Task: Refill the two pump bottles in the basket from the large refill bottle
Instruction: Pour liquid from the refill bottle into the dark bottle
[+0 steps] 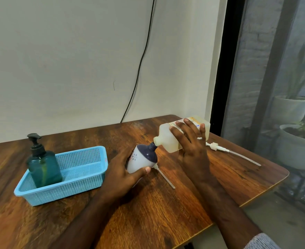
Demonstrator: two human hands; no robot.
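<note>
Currently right hand (191, 148) wraps the tipped refill bottle (173, 137), spout meeting the small bottle's (141, 159) neck, gripped tilted by left hand (123, 169). Keep necks aligned, pour slowly; teal bottle (43, 164) waits in basket (79, 187).

We held our left hand (120, 169) low with fingers curled and thumb forward in a grip. Our right hand (191, 142) was raised, fingers spread and wrapped in a grasp. Both forearms extended forward, converging slightly.
</note>
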